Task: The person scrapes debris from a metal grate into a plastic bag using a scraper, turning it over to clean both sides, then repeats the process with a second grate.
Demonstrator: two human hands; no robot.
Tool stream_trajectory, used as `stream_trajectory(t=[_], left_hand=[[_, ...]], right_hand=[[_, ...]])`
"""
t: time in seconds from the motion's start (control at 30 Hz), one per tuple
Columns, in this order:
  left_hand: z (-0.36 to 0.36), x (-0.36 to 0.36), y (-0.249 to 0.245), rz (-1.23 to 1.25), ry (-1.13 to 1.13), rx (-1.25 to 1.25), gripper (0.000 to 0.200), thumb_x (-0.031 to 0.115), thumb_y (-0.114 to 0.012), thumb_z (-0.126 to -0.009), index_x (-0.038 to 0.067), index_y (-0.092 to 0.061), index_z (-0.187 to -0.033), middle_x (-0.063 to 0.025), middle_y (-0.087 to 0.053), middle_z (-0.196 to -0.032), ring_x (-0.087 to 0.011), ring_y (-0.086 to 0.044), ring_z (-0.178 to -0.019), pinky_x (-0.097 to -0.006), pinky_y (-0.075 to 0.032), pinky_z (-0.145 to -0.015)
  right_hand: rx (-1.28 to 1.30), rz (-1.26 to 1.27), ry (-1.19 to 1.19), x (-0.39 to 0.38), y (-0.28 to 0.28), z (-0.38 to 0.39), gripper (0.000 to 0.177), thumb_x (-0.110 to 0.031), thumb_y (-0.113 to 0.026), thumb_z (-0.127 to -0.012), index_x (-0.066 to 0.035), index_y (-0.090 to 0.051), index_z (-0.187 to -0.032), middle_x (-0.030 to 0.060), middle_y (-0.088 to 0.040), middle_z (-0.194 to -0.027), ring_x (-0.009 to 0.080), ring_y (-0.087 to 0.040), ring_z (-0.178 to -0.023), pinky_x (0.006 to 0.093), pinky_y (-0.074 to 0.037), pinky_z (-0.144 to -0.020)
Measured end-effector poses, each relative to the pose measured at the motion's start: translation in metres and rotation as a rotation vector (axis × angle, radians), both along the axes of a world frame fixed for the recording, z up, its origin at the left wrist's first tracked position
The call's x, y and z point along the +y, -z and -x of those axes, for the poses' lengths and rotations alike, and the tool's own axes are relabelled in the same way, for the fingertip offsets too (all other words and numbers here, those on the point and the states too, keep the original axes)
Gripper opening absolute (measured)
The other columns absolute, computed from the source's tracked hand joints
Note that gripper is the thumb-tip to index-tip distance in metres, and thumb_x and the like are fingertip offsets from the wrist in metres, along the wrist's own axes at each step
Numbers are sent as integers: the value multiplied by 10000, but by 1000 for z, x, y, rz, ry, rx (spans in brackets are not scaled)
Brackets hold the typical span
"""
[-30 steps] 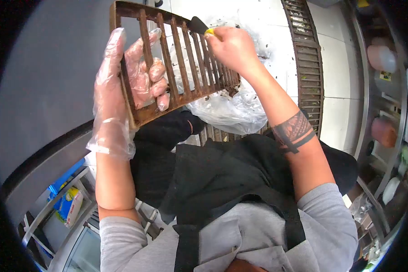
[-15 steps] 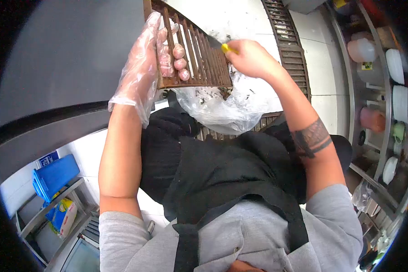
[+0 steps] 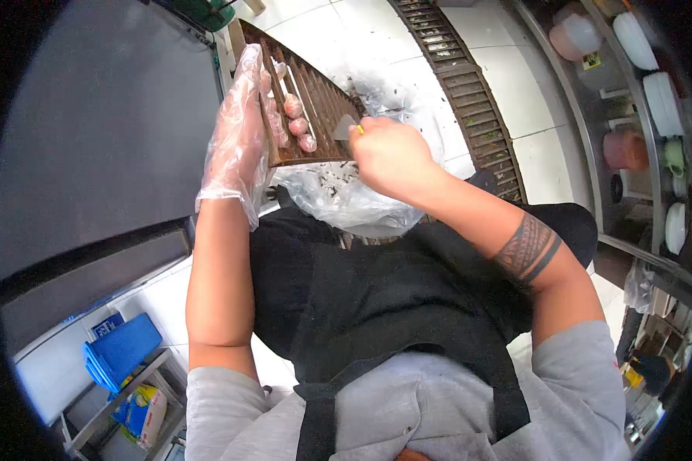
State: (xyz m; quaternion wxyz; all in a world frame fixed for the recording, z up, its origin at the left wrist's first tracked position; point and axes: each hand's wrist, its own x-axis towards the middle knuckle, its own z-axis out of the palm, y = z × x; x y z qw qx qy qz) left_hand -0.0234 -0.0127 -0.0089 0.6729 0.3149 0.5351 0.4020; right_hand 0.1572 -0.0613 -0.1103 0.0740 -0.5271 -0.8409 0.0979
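My left hand (image 3: 238,131) wears a clear plastic glove and grips the left end of a brown, rusty-looking drain grate (image 3: 319,100). Its fingertips poke through the slats, and the grate is held tilted up. My bare right hand (image 3: 392,154) is closed round the yellow handle of a scraper (image 3: 344,128), most of the handle hidden in the fist. The scraper's grey blade lies against the slats near the grate's right side. Beneath the grate spreads a clear plastic bag (image 3: 346,203) with dark bits of debris on it.
A line of floor grating (image 3: 469,96) runs across white tiles on the right. Metal shelves (image 3: 653,154) with containers stand beyond it. A large dark grey panel (image 3: 108,131) fills the left side. Lower left, a blue bin (image 3: 127,349) rests near a low rack.
My right hand has moved left and down, bringing the scraper blade onto the slats. My left hand keeps its grip on the grate. The camera view has shifted slightly.
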Motion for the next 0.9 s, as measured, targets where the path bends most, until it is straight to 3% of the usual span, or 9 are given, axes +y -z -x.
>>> stream_trajectory(t=[0.1, 0.33, 0.53, 0.6, 0.63, 0.67, 0.73, 0.77, 0.9], left_hand=[[-9, 0, -1, -7, 20, 27, 711, 650, -475, -1022, 29, -525, -1363, -24, -529, -722, -138, -536, -569, -317, -515, -521], [-15, 10, -6, 31, 42, 55, 696, 656, -470, -1022, 36, -559, -1326, -12, -530, -707, -139, -533, -554, -317, -508, -500], [-14, 23, -4, 19, 59, 62, 758, 665, -465, -1020, 0, -532, -1379, -9, -524, -698, -125, -522, -538, -327, -493, -465], [-20, 21, -10, 19, 75, 119, 781, 666, -474, -1016, -9, -519, -1407, -7, -524, -700, -122, -516, -530, -318, -487, -463], [-21, 21, -5, 23, 70, 84, 797, 673, -474, -1012, -7, -511, -1426, -3, -525, -704, -117, -512, -524, -305, -479, -462], [-20, 18, 2, 63, 47, 77, 797, 673, -474, -1012, -7, -511, -1426, -3, -525, -704, -117, -512, -524, -305, -479, -462], [-24, 22, -6, 6, 61, 89, 803, 681, -479, -1006, -4, -515, -1423, 2, -526, -707, -113, -518, -532, -298, -475, -462], [-23, 23, -7, 11, 70, 85, 801, 685, -499, -996, 2, -523, -1413, 5, -526, -706, -112, -526, -542, -295, -476, -464], [-23, 27, -1, 32, 101, -51, 787, 676, -531, -985, 11, -530, -1406, 7, -526, -706, -116, -534, -549, -300, -477, -473]], right_hand=[[42, -15, 2, 24, 4, 6, 232, -97, -578, -889, 32, -694, -1044, 174, -685, -899, 361, -709, -903, 482, -585, -741], [-97, 156, -61, 37, -30, -5, 218, -144, -607, -813, 4, -752, -883, 201, -721, -929, 363, -744, -844, 457, -611, -748], [-103, 206, -110, 78, -32, -19, 178, -141, -624, -787, -39, -759, -730, 184, -751, -793, 345, -752, -771, 452, -609, -690], [-202, 230, -140, 67, -13, -31, 165, -143, -637, -781, -46, -768, -755, 173, -749, -819, 370, -743, -787, 453, -601, -680], [-226, 173, -111, 53, 0, -36, 210, -122, -625, -798, -16, -776, -898, 183, -742, -900, 383, -732, -869, 449, -595, -742], [-232, 209, -140, 47, 1, -41, 210, -122, -625, -798, -16, -776, -898, 183, -742, -900, 383, -732, -869, 449, -595, -742], [98, 87, 107, 41, -7, -53, 306, -95, -596, -828, 3, -745, -1077, 200, -723, -974, 391, -711, -929, 454, -574, -818], [241, 160, 75, 47, -1, -59, 366, -78, -581, -840, 3, -705, -1175, 228, -709, -1007, 407, -690, -933, 473, -548, -862], [468, 59, 73, 54, 3, -58, 341, -81, -588, -837, 12, -701, -1145, 231, -707, -968, 412, -685, -905, 498, -546, -843]])
